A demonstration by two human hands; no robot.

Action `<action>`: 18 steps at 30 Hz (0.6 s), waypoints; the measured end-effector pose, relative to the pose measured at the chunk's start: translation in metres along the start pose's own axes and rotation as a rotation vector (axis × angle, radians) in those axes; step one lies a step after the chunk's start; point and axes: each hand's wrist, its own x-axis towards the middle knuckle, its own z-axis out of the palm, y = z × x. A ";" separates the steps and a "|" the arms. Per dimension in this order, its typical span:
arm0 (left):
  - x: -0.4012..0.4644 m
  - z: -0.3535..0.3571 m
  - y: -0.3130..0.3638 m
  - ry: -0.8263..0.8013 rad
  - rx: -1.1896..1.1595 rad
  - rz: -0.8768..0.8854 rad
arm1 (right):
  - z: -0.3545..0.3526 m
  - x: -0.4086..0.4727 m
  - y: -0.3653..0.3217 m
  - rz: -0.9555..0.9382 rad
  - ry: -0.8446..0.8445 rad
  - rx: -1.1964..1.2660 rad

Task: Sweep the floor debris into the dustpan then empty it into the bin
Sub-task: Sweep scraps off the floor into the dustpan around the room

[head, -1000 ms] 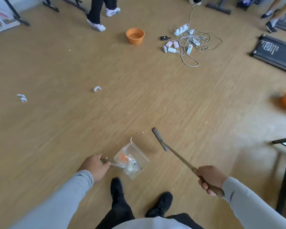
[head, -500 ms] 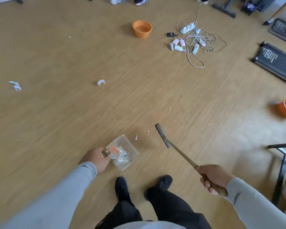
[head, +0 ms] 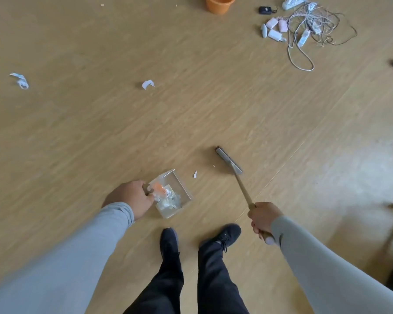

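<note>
Wooden floor [head: 191,109] fills the whole view, pale brown boards with scraps of paper lying on it. The left hand [head: 132,198] is closed around the handle of a clear dustpan [head: 182,189], fingers curled tight at its near end, so the pan sits just beyond the fingertips with its open mouth facing away toward the right. Inside the pan, right past those fingers, lie crumpled white bits and 1 orange piece. The right hand [head: 263,218] is wrapped fully around the wooden handle of a brush [head: 228,160]; the end of the handle pokes out below the little finger, and the brush head rests on or just above the floor well ahead of the knuckles. Between the pan's mouth and the brush head lies a small white scrap [head: 195,174], with a tinier crumb [head: 213,165] beside the bristles. Farther out from the left fingers, 2 bigger curls of paper lie apart: 1 in the middle [head: 148,84], 1 far left [head: 21,80]. An orange bin [head: 220,4] stands at the top edge, with a tangle of cables [head: 309,26] to its right. 2 black shoes [head: 222,234] stand below both hands.
</note>
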 end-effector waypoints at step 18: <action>0.008 0.002 0.003 0.024 0.005 0.048 | -0.022 -0.053 -0.002 0.009 -0.137 0.079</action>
